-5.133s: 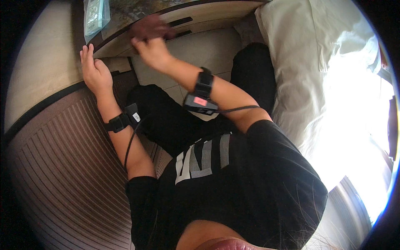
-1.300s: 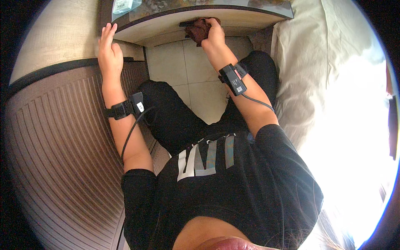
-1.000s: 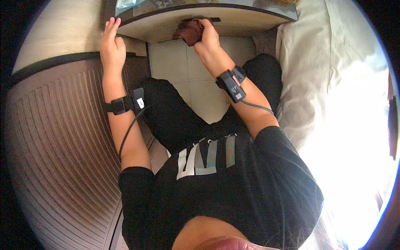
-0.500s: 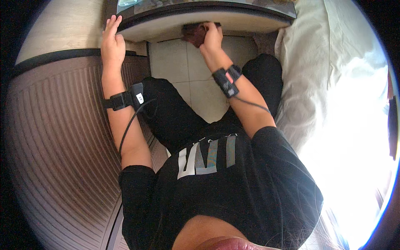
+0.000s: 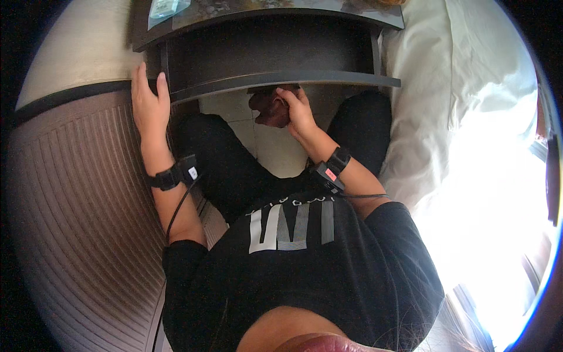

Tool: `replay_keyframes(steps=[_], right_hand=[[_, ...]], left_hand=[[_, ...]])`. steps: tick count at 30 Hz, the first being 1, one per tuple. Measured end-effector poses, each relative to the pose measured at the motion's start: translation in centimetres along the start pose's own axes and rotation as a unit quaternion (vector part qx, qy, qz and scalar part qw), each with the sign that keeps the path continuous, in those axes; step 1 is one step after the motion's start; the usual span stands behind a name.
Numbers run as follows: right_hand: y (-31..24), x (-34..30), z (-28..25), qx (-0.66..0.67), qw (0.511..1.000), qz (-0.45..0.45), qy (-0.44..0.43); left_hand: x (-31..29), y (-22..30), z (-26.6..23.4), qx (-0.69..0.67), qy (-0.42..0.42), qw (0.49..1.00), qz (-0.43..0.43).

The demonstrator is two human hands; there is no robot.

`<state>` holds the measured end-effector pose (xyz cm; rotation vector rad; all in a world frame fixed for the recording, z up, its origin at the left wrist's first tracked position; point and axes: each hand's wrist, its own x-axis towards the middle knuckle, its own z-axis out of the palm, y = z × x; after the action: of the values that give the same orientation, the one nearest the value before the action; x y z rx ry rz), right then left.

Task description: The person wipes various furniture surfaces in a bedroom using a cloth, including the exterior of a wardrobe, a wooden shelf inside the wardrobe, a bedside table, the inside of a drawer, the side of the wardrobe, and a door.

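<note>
A dark drawer (image 5: 275,78) stands pulled out in front of me, its hollow dark inside. My right hand (image 5: 300,111) is closed round a crumpled dark reddish-brown cloth (image 5: 270,110), held up against the drawer front, just under its top edge. At the drawer's left end is my left hand (image 5: 151,97), fingers stretched out and thumb apart, holding nothing. Whether it touches the drawer's side I cannot tell. Each wrist wears a black strap with a small box and a cable.
Above the drawer is a tabletop (image 5: 234,13) with a patterned surface and a light-blue clear packet (image 5: 169,10). A ribbed brown panel (image 5: 88,193) fills the left. Pale bedding or curtain cloth (image 5: 422,105) hangs at the right. Tiles (image 5: 272,149) show between my knees.
The drawer has come out toward me, and its dark inside now shows. My right hand with the cloth has moved nearer to me. My left hand has also come lower.
</note>
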<state>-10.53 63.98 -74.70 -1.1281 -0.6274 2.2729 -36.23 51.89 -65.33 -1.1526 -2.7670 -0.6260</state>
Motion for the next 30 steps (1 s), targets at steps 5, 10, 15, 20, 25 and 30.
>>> replay_keyframes(steps=[5, 10, 15, 20, 25, 30], right_hand=[[-3.8, -1.6, -0.8, -0.163, 0.978, 0.121, -0.049], [-13.3, -9.9, 1.1, -0.314, 0.940, -0.089, -0.104], [-19.7, -11.2, 1.3, -0.383, 0.814, -0.425, 0.104], [-19.1, -4.2, -3.8, -0.681, 0.584, -0.435, 0.074], [-12.2, -4.5, 3.1, -0.700, 0.524, -0.484, -0.020], [-5.8, -1.6, 10.1, -0.614, 0.574, -0.504, -0.198]], left_hand=[[-0.6, 0.1, 0.2, -0.054, -0.060, 0.992, -0.098], [0.2, 0.1, -1.3, -0.054, -0.061, 0.994, -0.073], [0.2, 0.8, -1.3, 0.000, -0.123, 0.986, -0.108], [-0.1, 1.0, -1.3, -0.015, -0.161, 0.978, -0.130], [-0.1, 1.1, -1.1, -0.054, -0.160, 0.975, -0.141], [-0.3, 1.2, -0.5, -0.075, -0.121, 0.982, -0.125]])
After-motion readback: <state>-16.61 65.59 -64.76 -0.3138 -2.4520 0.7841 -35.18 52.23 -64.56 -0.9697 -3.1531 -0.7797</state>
